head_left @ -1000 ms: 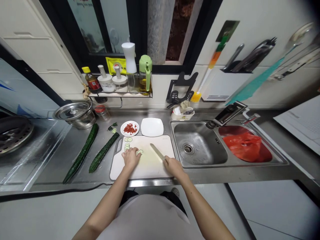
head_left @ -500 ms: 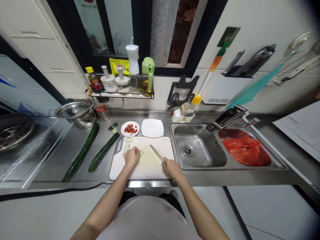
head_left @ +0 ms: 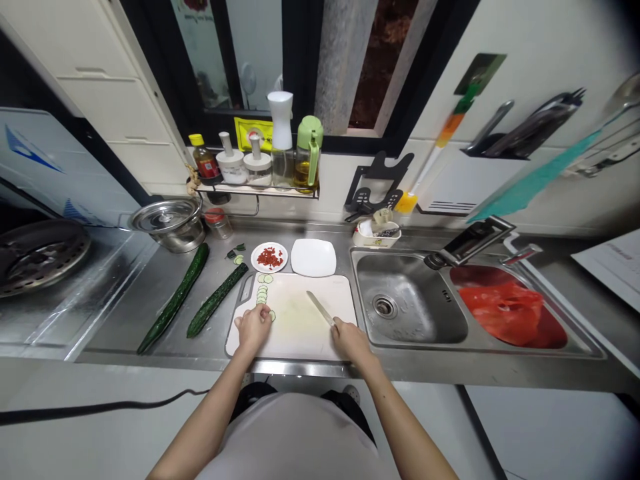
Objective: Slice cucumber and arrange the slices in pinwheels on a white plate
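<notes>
My left hand (head_left: 254, 327) is low over the left part of the white cutting board (head_left: 300, 343), fingers pinched together on a thin cucumber slice (head_left: 272, 316) that shows beside the fingertips. Above that hand, a row of overlapping cucumber slices (head_left: 263, 292) runs up the board's left side. My right hand (head_left: 351, 339) grips the handle of a knife (head_left: 320, 307); its blade points up and left, low over the board. Behind the board stand a white plate of chopped red pieces (head_left: 270, 257) and a square white plate (head_left: 313, 257).
Two cucumbers, one long (head_left: 175, 300) and one with a cut end (head_left: 217, 300), lie left of the board. Cucumber scraps (head_left: 237, 253) lie behind them, near a lidded steel pot (head_left: 170, 223). A sink (head_left: 410, 333) with a red plastic bag (head_left: 503, 310) is on the right.
My left hand has gone from spread fingers to a pinch and drawn the cucumber slice left towards the row. The knife stays in my right hand. The whole view has shifted slightly.
</notes>
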The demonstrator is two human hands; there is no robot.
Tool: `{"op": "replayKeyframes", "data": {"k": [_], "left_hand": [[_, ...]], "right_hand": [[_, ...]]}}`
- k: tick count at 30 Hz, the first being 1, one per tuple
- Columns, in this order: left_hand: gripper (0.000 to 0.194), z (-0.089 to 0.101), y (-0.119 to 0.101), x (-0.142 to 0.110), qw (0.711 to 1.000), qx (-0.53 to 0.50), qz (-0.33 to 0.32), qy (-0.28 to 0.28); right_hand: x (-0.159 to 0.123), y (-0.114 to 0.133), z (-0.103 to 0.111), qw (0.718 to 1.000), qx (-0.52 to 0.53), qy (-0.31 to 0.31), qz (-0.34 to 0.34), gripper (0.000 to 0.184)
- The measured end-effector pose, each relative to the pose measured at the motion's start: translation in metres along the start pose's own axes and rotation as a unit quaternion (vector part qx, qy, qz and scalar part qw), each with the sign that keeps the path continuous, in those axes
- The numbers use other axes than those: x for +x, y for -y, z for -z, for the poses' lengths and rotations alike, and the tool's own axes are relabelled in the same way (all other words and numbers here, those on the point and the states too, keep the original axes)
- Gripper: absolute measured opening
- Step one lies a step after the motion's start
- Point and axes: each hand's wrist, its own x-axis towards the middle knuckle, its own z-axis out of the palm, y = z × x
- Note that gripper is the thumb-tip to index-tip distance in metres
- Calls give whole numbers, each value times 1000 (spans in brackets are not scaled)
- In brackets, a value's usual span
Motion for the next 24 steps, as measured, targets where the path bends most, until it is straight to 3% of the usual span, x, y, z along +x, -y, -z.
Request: {"op": "replayKeyframes", "data": {"k": [8,24], "left_hand": [[20,9,17,12,997,-17,48,-59],[20,6,26,14,996,50,35,-57]], "right_hand": [[3,0,-2,1000,9,6,-7,33],[6,0,-4,1000,6,7,-10,33]]}}
